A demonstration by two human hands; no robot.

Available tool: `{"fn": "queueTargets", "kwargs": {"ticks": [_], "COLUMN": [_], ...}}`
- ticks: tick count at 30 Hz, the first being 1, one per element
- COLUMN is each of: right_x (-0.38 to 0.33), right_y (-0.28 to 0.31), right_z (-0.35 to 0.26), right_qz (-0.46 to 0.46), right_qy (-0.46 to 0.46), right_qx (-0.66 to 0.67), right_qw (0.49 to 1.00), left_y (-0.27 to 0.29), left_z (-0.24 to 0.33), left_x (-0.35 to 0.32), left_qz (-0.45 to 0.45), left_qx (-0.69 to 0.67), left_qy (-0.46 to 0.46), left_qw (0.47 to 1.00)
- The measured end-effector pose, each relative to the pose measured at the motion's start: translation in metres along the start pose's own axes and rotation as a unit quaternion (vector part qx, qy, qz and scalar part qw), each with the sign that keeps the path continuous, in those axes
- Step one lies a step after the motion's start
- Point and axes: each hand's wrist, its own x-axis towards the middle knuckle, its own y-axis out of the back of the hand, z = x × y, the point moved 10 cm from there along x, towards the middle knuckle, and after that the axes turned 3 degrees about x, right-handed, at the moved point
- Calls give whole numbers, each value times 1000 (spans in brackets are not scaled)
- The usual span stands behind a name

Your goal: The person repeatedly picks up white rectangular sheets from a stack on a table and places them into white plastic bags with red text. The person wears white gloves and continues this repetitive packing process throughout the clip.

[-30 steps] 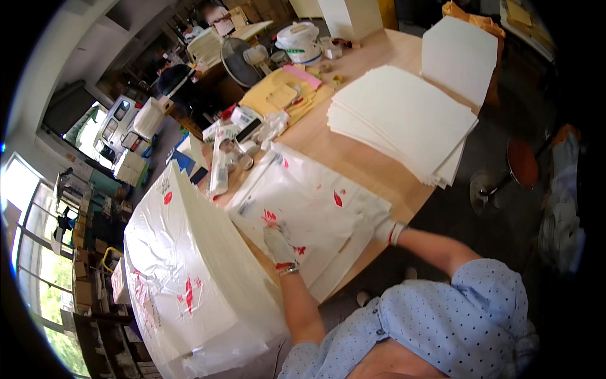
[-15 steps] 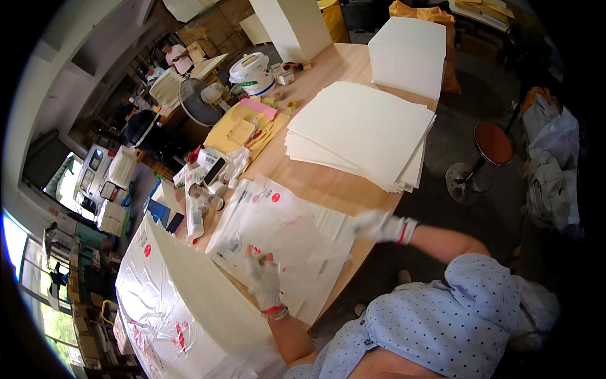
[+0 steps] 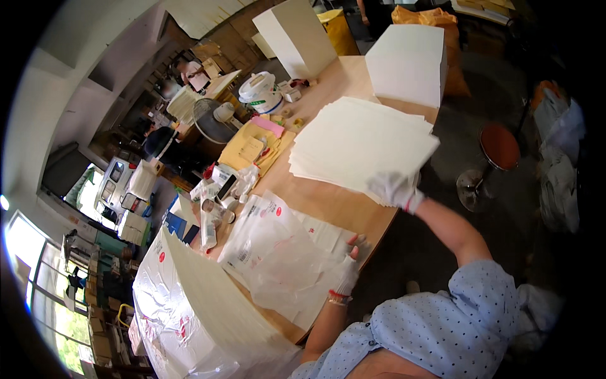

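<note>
My right hand (image 3: 394, 191), in a white knit glove, is at the near corner of a stack of large white sheets (image 3: 353, 139). Its fingers are smeared by motion, so I cannot make out a grip. My left hand (image 3: 344, 275), gloved with bare fingertips showing, hovers over the right side of the printed clear plastic bags (image 3: 265, 243). Its thumb and finger stand apart with nothing visible between them. The bags lie flat on the wooden table (image 3: 322, 205), overlapping one another.
A tall stack of sheets in plastic wrap (image 3: 183, 309) stands at the lower left. Beyond the bags are a phone (image 3: 226, 187), yellow envelopes (image 3: 249, 151), a white bucket (image 3: 261, 93) and a fan (image 3: 214, 120). White blocks of sheets (image 3: 404, 63) stand at the far end; a red stool (image 3: 499, 146) is right.
My right hand has moved up to the corner of the sheet stack. My left hand has shifted right across the plastic bags. The whole view has tilted and shifted slightly.
</note>
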Motion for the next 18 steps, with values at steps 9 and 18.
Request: {"fn": "queueTargets", "kwargs": {"ticks": [9, 18], "right_x": [-183, -166], "right_y": [-47, -116], "right_z": [112, -33], "right_qz": [-127, -75], "right_qy": [-385, -393], "right_qx": [492, 411], "right_qw": [771, 819], "left_y": [45, -38], "left_z": [9, 3], "left_x": [-32, -50], "left_qz": [-44, -66], "left_qx": [156, 658], "left_qy": [150, -198], "left_qw": [975, 724]}}
